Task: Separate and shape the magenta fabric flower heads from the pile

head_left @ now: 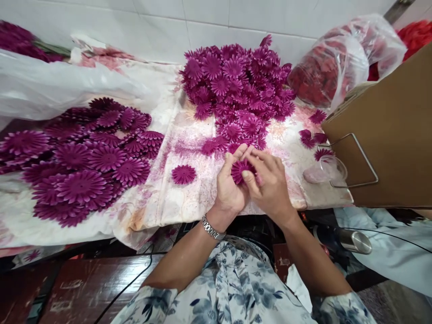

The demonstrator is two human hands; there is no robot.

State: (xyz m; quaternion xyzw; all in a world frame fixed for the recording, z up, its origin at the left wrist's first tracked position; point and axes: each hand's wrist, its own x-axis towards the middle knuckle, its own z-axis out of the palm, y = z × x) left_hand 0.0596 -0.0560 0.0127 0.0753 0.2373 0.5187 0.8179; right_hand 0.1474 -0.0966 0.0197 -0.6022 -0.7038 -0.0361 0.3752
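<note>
My left hand (230, 186), with a metal watch band on its wrist, cups a purple fabric flower (239, 170) near the table's front edge. My right hand (270, 182) closes over the same flower from the other side, its thumb pressed on the petals. Both hands' fingertips meet above the flower, and part of it is hidden by them. A single flat layer of purple petals (184, 174) lies to the left of my hands. Just beyond my fingers rises a heap of small purple flowers (236, 83). Larger purple petal layers (83, 184) are piled at the left.
A stained pale cloth (162, 189) covers the table. At the right stand a cardboard box (388, 130) with a wire handle (367, 162) and a clear plastic cup (329, 168). Behind them sits a plastic bag of red flowers (324, 67). White plastic sheeting (50, 85) covers the back left.
</note>
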